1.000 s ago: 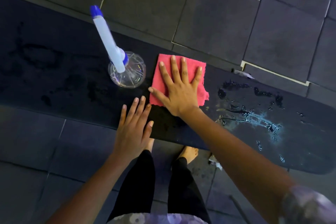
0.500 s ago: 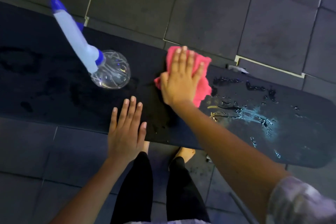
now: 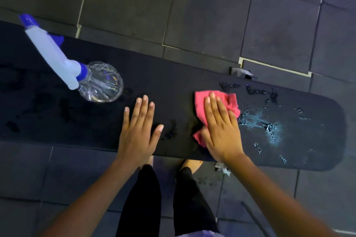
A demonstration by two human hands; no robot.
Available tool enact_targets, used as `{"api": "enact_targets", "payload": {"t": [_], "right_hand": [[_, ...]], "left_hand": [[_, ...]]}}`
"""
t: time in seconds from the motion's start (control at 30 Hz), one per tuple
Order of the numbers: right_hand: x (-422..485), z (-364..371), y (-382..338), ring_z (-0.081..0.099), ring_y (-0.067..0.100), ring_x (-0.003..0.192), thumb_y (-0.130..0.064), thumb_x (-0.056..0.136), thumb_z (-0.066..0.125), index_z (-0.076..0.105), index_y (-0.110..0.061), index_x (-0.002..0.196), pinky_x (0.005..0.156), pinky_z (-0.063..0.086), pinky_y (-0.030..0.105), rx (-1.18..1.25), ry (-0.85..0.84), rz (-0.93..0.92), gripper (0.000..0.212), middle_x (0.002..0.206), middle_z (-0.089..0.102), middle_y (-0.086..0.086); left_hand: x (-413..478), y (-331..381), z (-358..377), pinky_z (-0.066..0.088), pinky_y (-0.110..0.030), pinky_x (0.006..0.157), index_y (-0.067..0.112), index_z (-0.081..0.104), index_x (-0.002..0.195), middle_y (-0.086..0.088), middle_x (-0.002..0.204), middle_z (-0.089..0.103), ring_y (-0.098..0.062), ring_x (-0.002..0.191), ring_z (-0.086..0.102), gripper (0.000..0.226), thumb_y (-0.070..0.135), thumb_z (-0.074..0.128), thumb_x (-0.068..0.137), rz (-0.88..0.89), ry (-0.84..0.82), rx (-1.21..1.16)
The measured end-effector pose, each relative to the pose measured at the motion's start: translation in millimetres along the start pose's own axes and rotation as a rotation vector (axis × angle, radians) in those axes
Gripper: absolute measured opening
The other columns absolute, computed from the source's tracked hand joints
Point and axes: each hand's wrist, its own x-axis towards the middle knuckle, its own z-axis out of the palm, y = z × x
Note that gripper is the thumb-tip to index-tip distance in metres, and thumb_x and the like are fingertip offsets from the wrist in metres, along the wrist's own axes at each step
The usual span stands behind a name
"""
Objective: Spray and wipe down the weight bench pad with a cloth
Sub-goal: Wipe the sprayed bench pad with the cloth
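Long black padded desk (image 3: 173, 86) runs left to right across the head view, over a dark tiled floor (image 3: 212, 15). Right hand (image 3: 221, 127) lies flat with straight fingers together, palm pressing down on a crumpled pink cloth (image 3: 200, 100); it is not curled round the cloth. The cloth sits on the desk right of centre, with its corners sticking out above and left of the hand. Just right of the cloth is a wet patch (image 3: 264, 123) with droplets and pale bluish streaks toward the rounded right end of the desk. Left hand (image 3: 137, 131) is open and flat, fingers straight, thumb spread, resting on the near edge of the desk and holding nothing, apart from the cloth. Spray bottle (image 3: 100, 82), clear body with white and blue trigger head, stands on the desk at left, near the left hand but not touching it. Legs (image 3: 142, 198) in black trousers show below, feet at the desk's near edge.
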Motion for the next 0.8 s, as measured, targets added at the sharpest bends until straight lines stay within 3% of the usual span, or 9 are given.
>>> {"api": "enact_targets", "payload": {"t": [0.07,0.13,0.17,0.2,0.3,0.37,0.43,0.63,0.8], "right_hand": [[-6.2,-6.6,2.6,0.042,0.034,0.136,-0.031,0.09,0.032,0.041,-0.011,0.146,0.112,0.028,0.043,0.229,0.084,0.05,0.06,0.15,0.042,0.014],[2.4,-15.3,4.2,0.064,0.036,0.107,-0.034,0.095,0.028,0.049,-0.027,0.141,0.097,0.043,0.054,0.677,0.138,0.207,0.051,0.122,0.067,0.014],[10.4,-22.2,3.6,0.067,0.036,0.1,-0.037,0.095,0.028,0.047,-0.035,0.141,0.089,0.046,0.057,0.839,0.196,0.273,0.05,0.111,0.071,0.015],[19.2,-30.4,1.0,0.065,0.037,0.107,-0.039,0.094,0.029,0.045,-0.037,0.142,0.09,0.045,0.06,0.889,0.247,0.299,0.051,0.116,0.069,0.016],[52.5,-42.2,-20.4,0.02,0.03,0.147,-0.048,0.09,0.024,0.028,-0.032,0.15,0.116,0.014,0.063,0.446,0.096,0.142,0.062,0.156,0.032,-0.001],[72.5,-28.4,-35.4,-0.003,0.037,0.149,-0.063,0.091,0.017,0.011,-0.04,0.152,0.11,-0.004,0.073,0.009,-0.06,-0.004,0.065,0.164,0.007,-0.002],[86.0,-6.8,-38.4,-0.006,0.045,0.147,-0.07,0.091,0.018,0.003,-0.042,0.153,0.105,-0.001,0.077,-0.194,-0.103,-0.099,0.07,0.164,0.0,0.003],[80.5,10.8,-25.4,0.003,0.033,0.15,-0.056,0.094,0.024,0.01,-0.028,0.155,0.114,0.007,0.065,-0.137,0.009,-0.014,0.069,0.164,0.008,0.003],[51.1,13.4,3.6,0.007,0.029,0.15,-0.043,0.089,0.022,0.011,-0.018,0.155,0.119,0.004,0.058,-0.023,0.104,0.414,0.072,0.164,0.009,0.006]], "left_hand": [[3.8,3.7,3.0,0.009,-0.052,0.119,0.004,0.025,0.15,-0.013,0.16,0.014,-0.024,0.149,0.008,0.064,0.043,0.03,0.099,-0.016,0.015,-0.018],[3.0,6.6,6.8,0.01,-0.052,0.119,0.005,0.026,0.149,-0.013,0.16,0.016,-0.024,0.149,0.009,0.063,0.042,0.031,0.099,-0.04,0.038,-0.024],[2.2,7.4,7.8,0.01,-0.052,0.119,0.005,0.026,0.149,-0.013,0.16,0.016,-0.024,0.149,0.01,0.063,0.042,0.031,0.099,-0.046,0.047,-0.026],[2.0,8.3,8.2,0.01,-0.051,0.12,0.006,0.027,0.149,-0.013,0.159,0.017,-0.023,0.149,0.011,0.062,0.041,0.031,0.099,-0.048,0.056,-0.03],[4.2,7.4,7.0,0.01,-0.05,0.12,0.006,0.032,0.147,-0.012,0.158,0.022,-0.023,0.148,0.015,0.058,0.038,0.031,0.099,-0.045,0.085,-0.068],[4.5,7.3,5.7,0.01,-0.05,0.12,0.006,0.034,0.147,-0.012,0.158,0.023,-0.022,0.148,0.015,0.057,0.038,0.031,0.099,-0.045,0.096,-0.089],[4.0,8.0,3.9,0.008,-0.05,0.12,0.008,0.032,0.148,-0.011,0.159,0.021,-0.022,0.149,0.013,0.058,0.039,0.029,0.099,-0.043,0.089,-0.083],[11.8,27.6,8.2,0.009,-0.051,0.12,0.008,0.028,0.149,-0.01,0.159,0.02,-0.022,0.149,0.011,0.058,0.038,0.029,0.1,0.034,0.043,-0.038],[22.6,38.7,12.3,0.009,-0.05,0.12,0.008,0.024,0.15,-0.011,0.16,0.016,-0.022,0.149,0.008,0.063,0.045,0.026,0.099,0.048,0.008,-0.024]]}}
